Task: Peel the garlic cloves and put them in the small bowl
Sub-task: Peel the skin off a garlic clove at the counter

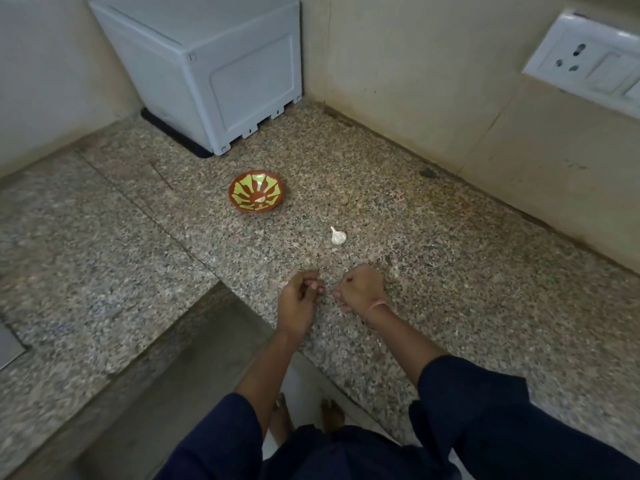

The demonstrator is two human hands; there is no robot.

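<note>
Garlic bulb (337,236) lies unpeeled on the worktop (450,271), centre frame, apart from the small bowl (256,191). Left grip (299,299) loosely curled, apparently empty; right grip (362,289) curled, contents hidden. Peeling seemingly not yet begun.

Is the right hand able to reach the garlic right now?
Probably yes: the garlic lies on the counter just beyond the right hand, with nothing between them.
</note>
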